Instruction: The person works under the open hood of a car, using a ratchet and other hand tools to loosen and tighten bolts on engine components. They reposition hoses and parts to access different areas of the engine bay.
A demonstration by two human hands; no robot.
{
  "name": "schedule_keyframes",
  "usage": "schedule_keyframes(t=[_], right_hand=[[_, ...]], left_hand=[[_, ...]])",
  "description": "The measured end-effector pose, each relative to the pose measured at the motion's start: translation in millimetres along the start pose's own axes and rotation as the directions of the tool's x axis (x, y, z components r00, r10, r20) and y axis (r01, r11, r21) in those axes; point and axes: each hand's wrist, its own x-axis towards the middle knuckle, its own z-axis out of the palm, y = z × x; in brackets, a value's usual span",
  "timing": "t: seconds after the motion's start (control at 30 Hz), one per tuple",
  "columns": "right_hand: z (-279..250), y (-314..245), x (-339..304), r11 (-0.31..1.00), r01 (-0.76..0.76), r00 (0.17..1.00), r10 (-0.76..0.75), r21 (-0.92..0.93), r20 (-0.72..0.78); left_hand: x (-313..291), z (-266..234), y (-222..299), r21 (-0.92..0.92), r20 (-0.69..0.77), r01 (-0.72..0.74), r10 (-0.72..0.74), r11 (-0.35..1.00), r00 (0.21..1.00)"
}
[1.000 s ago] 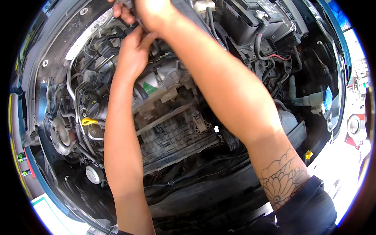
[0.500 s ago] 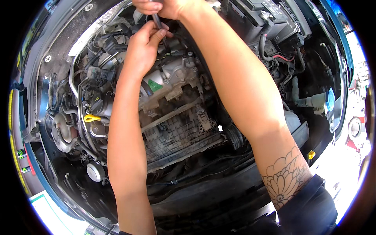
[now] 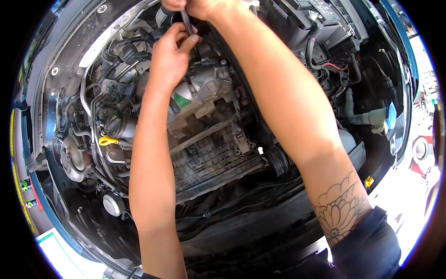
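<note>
Over the engine [image 3: 209, 88], a slim metal extension bar [image 3: 187, 22] stands nearly upright, leaning a little. My left hand [image 3: 173, 53] has its thumb and fingers closed around the bar's lower part. Above it, my right hand [image 3: 197, 7] is curled at the bar's upper end, partly cut off by the top edge of the view. What sits on top of the bar is out of sight. Its lower end goes down among dark parts behind the silver engine cover, where I cannot make out its tip.
A black battery [image 3: 299, 21] with a thick cable lies at the far right. Left of my forearm are a yellow dipstick handle [image 3: 108, 140], a black oil cap [image 3: 114, 122] and metal pipes. A blue-capped filler neck [image 3: 390, 116] stands at the right.
My right hand has shifted slightly up and left, more of it now beyond the top edge. My left hand stays around the bar. The whole view has shifted slightly.
</note>
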Motion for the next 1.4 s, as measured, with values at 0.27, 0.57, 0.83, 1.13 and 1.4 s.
schedule_keyframes(t=[0.27,0.57,0.83,1.13,1.4], right_hand=[[18.1,50.9,9.8,0.597,0.546,0.709,-0.703,-0.588,-0.055],[-10.6,3.8,10.5,0.982,-0.170,0.964,0.148,0.086,0.219],[40.2,35.4,-31.0,0.319,0.232,0.739,-0.672,-0.919,-0.047],[21.8,-13.4,-26.4,0.871,-0.306,0.944,0.226,-0.385,-0.240],[96.3,-96.7,-109.2,-0.402,0.204,0.928,0.371,-0.892,0.045]], left_hand=[[-10.9,-4.2,2.6,-0.070,-0.033,0.023,-0.025,0.997,0.999],[-6.9,0.0,-0.9,-0.105,0.036,0.069,-0.066,0.992,0.997],[-14.8,4.3,-6.6,0.009,-0.115,-0.094,0.095,0.996,0.989],[-22.9,16.5,14.6,0.093,-0.321,0.075,-0.041,0.993,0.946],[-27.1,17.8,2.3,0.050,-0.355,0.015,0.004,0.999,0.935]])
